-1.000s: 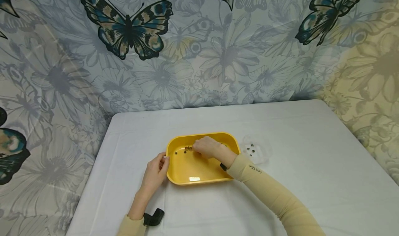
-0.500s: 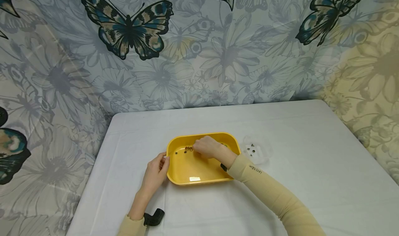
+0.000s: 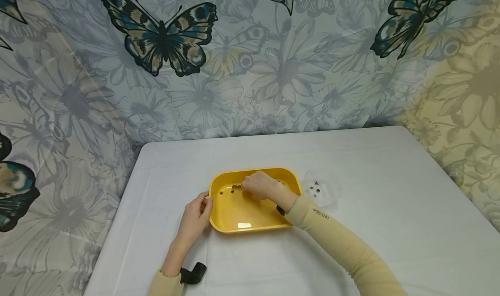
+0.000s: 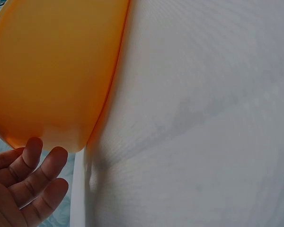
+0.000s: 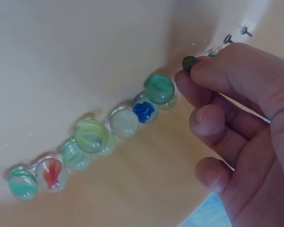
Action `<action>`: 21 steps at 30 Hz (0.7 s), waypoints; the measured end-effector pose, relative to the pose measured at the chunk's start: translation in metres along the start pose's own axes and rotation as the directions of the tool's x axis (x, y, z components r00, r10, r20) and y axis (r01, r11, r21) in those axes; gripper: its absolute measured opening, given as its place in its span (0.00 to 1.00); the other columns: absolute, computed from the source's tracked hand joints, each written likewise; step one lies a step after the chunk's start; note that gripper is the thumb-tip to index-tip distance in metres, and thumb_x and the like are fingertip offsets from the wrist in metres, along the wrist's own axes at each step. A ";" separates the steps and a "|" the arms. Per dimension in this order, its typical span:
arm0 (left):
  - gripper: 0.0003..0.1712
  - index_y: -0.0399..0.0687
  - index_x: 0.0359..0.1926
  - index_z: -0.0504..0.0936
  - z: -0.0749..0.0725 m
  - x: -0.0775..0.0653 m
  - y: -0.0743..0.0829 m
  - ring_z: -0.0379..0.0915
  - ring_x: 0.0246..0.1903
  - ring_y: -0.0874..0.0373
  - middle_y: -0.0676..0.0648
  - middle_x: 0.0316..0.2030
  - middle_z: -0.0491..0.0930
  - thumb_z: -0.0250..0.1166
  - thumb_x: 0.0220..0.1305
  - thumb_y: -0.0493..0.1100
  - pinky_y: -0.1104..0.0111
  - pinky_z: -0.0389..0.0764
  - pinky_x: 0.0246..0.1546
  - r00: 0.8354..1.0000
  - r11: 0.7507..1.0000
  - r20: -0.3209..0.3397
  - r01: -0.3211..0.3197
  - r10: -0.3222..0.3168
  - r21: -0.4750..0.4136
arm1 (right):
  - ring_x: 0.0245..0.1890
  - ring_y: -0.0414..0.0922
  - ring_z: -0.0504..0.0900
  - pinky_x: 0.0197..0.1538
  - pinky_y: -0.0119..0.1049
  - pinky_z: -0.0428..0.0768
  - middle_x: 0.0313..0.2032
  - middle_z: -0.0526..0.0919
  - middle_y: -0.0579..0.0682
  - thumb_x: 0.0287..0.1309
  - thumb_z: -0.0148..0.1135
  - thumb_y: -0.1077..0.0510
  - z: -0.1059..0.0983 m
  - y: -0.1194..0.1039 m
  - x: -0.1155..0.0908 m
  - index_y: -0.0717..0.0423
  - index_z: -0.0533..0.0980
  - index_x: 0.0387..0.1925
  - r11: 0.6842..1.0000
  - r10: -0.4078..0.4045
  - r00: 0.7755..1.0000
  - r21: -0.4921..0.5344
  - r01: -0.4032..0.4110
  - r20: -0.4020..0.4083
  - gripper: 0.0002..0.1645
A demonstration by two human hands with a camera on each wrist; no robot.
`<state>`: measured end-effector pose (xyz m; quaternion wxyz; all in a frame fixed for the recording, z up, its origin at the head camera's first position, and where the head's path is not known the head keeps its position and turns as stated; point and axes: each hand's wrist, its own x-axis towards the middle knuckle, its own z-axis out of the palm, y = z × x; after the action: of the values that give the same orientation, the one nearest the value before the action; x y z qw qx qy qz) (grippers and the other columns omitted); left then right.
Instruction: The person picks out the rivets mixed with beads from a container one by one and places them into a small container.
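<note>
Nearest the wearer, a black device [image 3: 193, 273] sits at the left wrist, just beyond a pale yellow sleeve [image 3: 166, 284]. Ahead of it the left hand [image 3: 195, 213], fingers loosely bent, touches the left end of a shallow yellow tray [image 3: 242, 213]; I cannot tell whether it grips the rim or only steadies it. The tray stands flat on a white-covered table [image 3: 156, 170]; it looks like smooth, light, fairly stiff plastic, likely to slide if nudged, so the rim is the sensible hold. Inside, towards the far wall, the right hand [image 3: 259, 184] pinches a tiny dark stud [image 5: 190, 64] between thumb and forefinger, its other fingers curled. The stud seems hard, nearly weightless and easily dropped, best taken by the edge of its round head with fingertips. Two similar metal studs [image 5: 237, 35] lie just past it. Glass marbles [image 5: 92, 135], clear with coloured swirls, line the tray in a row; they should be slick and ready to roll, hard but perhaps chippable, best cupped from both sides. Beyond the tray's right end is a clear container [image 3: 327, 197] with a few small dark pieces [image 3: 317, 190]. Behind everything hangs a flower-and-butterfly patterned wall [image 3: 234, 100].
</note>
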<state>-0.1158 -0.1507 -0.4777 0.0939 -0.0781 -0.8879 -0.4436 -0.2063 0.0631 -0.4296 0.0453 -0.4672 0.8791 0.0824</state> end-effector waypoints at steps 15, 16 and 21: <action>0.15 0.36 0.48 0.78 0.000 0.000 -0.001 0.68 0.21 0.63 0.55 0.24 0.72 0.53 0.68 0.42 0.73 0.74 0.23 1.000 1.000 -0.002 -0.006 0.006 0.002 | 0.19 0.39 0.59 0.23 0.29 0.63 0.23 0.76 0.48 0.59 0.57 0.64 -0.010 0.003 -0.007 0.54 0.76 0.27 1.000 -0.019 0.999 0.018 0.020 -0.045 0.06; 0.15 0.37 0.48 0.78 0.000 0.000 -0.002 0.68 0.21 0.63 0.55 0.23 0.72 0.53 0.68 0.42 0.73 0.74 0.23 1.000 1.000 -0.002 -0.006 0.006 0.002 | 0.19 0.39 0.60 0.23 0.29 0.64 0.24 0.76 0.48 0.60 0.57 0.63 -0.011 0.003 -0.008 0.54 0.76 0.27 1.000 -0.019 0.999 0.015 0.020 -0.047 0.06; 0.15 0.37 0.48 0.78 0.001 -0.001 -0.002 0.68 0.22 0.64 0.55 0.24 0.72 0.53 0.68 0.42 0.73 0.74 0.24 1.000 1.000 -0.004 -0.013 0.013 0.000 | 0.19 0.40 0.60 0.25 0.30 0.67 0.24 0.75 0.47 0.60 0.57 0.64 -0.016 0.005 -0.010 0.54 0.75 0.27 1.000 -0.012 0.999 0.017 0.012 -0.045 0.06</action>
<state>-0.1157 -0.1515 -0.4802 0.0987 -0.0828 -0.8871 -0.4433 -0.2051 0.0715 -0.4117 0.0299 -0.4739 0.8777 0.0641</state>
